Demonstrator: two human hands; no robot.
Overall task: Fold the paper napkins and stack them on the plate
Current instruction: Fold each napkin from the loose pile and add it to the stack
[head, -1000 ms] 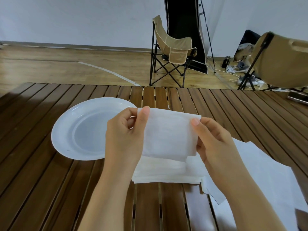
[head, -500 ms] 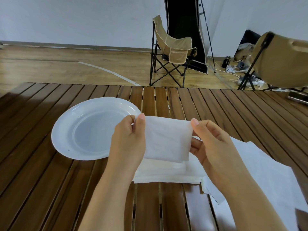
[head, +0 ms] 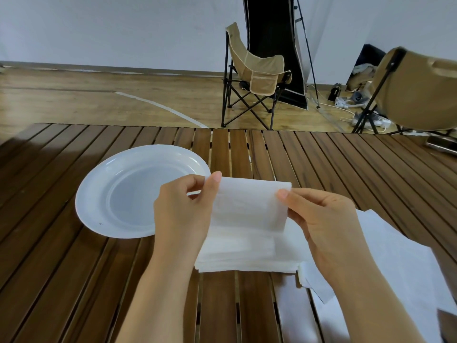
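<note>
Lying nearest at the lower right, loose white sheets (head: 395, 263) spread over the slatted wooden table (head: 74, 280), running off the frame's edge. Just beyond them a stack of napkins (head: 247, 253) rests flat on the slats, its near edge squared toward the person. Above that stack, both hands hold one folded napkin (head: 249, 204) up off the table. The left hand (head: 183, 214) pinches its left edge, thumb in front and fingers curled behind near the upper corner. The right hand (head: 329, 226) pinches the right edge, thumb tip on the front near the top corner and fingers behind the paper. The napkin hangs between them, its top edge level and its lower edge reaching down to about the top of the stack.

To the left, touching nothing but the table, sits the white plate (head: 103, 184), bare inside, with the left hand overlapping its right rim in view. Past the table's far edge a tan folding chair (head: 257, 78) stands on the wood floor before a black panel (head: 272, 33). A second tan chair (head: 418, 87) stands at the right, with cables on the floor between them.
</note>
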